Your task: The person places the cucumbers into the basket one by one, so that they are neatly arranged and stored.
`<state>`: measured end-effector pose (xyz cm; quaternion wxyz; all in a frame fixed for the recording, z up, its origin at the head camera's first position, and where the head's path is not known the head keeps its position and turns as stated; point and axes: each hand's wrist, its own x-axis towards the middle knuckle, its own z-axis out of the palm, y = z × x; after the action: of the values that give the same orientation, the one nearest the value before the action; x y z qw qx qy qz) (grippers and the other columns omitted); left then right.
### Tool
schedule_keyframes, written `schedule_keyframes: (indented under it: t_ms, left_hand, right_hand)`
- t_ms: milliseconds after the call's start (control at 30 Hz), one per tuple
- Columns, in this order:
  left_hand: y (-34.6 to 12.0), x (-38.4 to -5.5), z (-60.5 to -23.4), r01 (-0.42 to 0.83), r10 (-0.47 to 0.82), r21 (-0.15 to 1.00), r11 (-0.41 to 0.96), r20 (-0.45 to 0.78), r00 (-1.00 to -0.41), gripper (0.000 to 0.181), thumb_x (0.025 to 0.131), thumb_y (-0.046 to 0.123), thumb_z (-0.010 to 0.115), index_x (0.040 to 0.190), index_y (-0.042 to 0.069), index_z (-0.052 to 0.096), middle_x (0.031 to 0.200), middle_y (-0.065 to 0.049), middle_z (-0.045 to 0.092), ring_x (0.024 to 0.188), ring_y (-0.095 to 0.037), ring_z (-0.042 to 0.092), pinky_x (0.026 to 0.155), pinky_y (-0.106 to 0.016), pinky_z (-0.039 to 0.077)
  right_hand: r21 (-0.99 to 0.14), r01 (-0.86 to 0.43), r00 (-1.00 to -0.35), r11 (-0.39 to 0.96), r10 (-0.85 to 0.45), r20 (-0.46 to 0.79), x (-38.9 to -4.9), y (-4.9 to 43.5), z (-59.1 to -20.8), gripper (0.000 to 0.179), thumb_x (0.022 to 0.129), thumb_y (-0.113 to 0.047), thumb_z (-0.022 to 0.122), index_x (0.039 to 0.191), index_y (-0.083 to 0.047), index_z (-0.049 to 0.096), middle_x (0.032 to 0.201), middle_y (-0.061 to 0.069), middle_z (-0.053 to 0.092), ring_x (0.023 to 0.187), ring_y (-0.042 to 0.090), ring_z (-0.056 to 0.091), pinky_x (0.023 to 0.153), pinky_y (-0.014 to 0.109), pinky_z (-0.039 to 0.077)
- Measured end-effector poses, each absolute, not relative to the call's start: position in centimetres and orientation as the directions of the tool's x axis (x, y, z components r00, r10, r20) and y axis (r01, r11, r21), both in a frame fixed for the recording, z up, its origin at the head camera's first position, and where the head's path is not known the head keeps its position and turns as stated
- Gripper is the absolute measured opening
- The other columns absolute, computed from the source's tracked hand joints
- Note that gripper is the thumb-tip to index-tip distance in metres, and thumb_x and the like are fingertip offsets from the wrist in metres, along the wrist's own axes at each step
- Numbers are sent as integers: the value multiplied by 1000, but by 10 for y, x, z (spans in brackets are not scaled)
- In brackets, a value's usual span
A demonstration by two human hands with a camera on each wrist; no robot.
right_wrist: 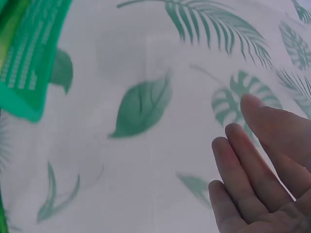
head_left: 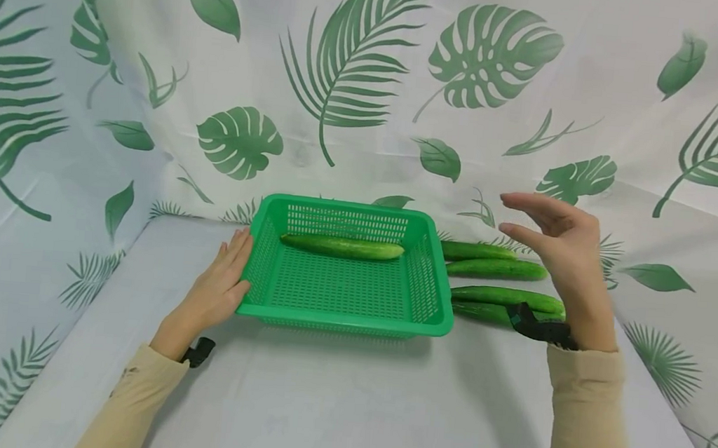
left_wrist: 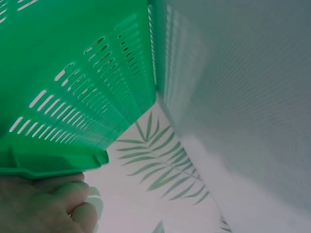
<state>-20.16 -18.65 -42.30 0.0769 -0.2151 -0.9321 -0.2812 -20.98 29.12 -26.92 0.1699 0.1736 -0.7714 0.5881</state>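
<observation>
A green plastic basket [head_left: 339, 319] with slotted walls stands in the middle of the table. Inside it, along the far wall, lies one cucumber [head_left: 341, 248]. My left hand [head_left: 217, 287] rests against the basket's left side, fingers extended along the rim; in the left wrist view that hand [left_wrist: 46, 204] shows right at the rim. Raised above the table on the right, my right hand [head_left: 562, 247] holds nothing, its thumb and fingers apart. Several more cucumbers [head_left: 497, 269] lie beneath it, right of the basket, with their left ends hidden behind the basket.
The table [head_left: 345, 406] has a pale cover. A white curtain [head_left: 376, 169] with green leaf prints hangs right behind the basket and along both sides. Dark straps with small devices sit on both wrists, the right one [head_left: 541, 327] overlapping the cucumbers in the head view.
</observation>
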Motion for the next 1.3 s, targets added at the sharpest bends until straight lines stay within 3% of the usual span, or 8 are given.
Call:
schedule_keyframes:
  t_ms: [233,600,700,833,933,1067,1167,1300]
  left_hand:
    - [-187,-204,-426,454,357,492,743,283,-890,71,91,4,39,154,-10,11,164,-20,1,151,-37,3,121,-51,3]
    - [-185,-204,-427,450,354,489,747,280,-893,72,91,5,40,154,-10,10,164,-22,2,151,-37,3,121,-50,4]
    - [-186,-203,-426,450,353,488,748,282,-892,72,91,5,40,154,-10,10,164,-21,1,151,-37,3,121,-51,4]
    - [-188,-204,-425,455,358,483,749,282,-890,72,92,6,40,155,-10,10,164,-21,1,151,-36,2,121,-51,4]
    - [-187,-205,-424,461,363,480,746,287,-887,71,92,6,40,155,-10,10,164,-21,1,151,-37,2,121,-51,4]
    - [-186,-205,-423,464,362,486,741,294,-885,72,91,5,40,155,-10,10,164,-21,1,151,-37,3,121,-50,3]
    - [-186,-205,-423,467,361,487,738,299,-883,71,92,5,40,155,-10,10,164,-21,1,151,-37,3,121,-50,4]
    - [-186,-205,-425,462,356,487,741,298,-886,71,91,4,40,154,-11,11,164,-21,2,151,-38,4,121,-51,5]
  right_hand:
    - [-888,-442,-887,128,83,454,-190,336,-291,45,80,12,73,124,11,63,121,8,69,125,16,57,100,17,44]
    - [-980,-172,-944,102,268,193,-183,395,-358,53,85,-6,77,134,2,61,122,-2,69,118,6,59,99,12,41]
    - [-991,-132,-955,26,264,135,-183,409,-375,55,86,-4,75,137,2,58,120,-4,70,111,4,62,107,14,33]
    - [-996,-89,-965,-7,249,84,-184,426,-398,53,88,-3,72,139,-1,57,117,-8,70,109,-1,62,118,19,9]
    - [-998,-57,-969,27,238,61,-185,438,-412,50,90,-5,71,138,-2,59,114,-13,69,111,-1,59,118,20,5]
    - [-980,32,-975,196,224,13,-189,449,-428,53,90,-14,73,139,-3,58,116,-17,64,119,4,48,105,11,29]
    - [-909,124,-977,397,212,-41,-191,452,-435,60,90,-28,74,143,-8,55,137,-10,55,139,17,33,106,23,34]
    - [-807,175,-981,564,168,-95,-194,451,-441,67,88,-37,75,146,-10,52,159,16,28,148,41,11,114,61,19]
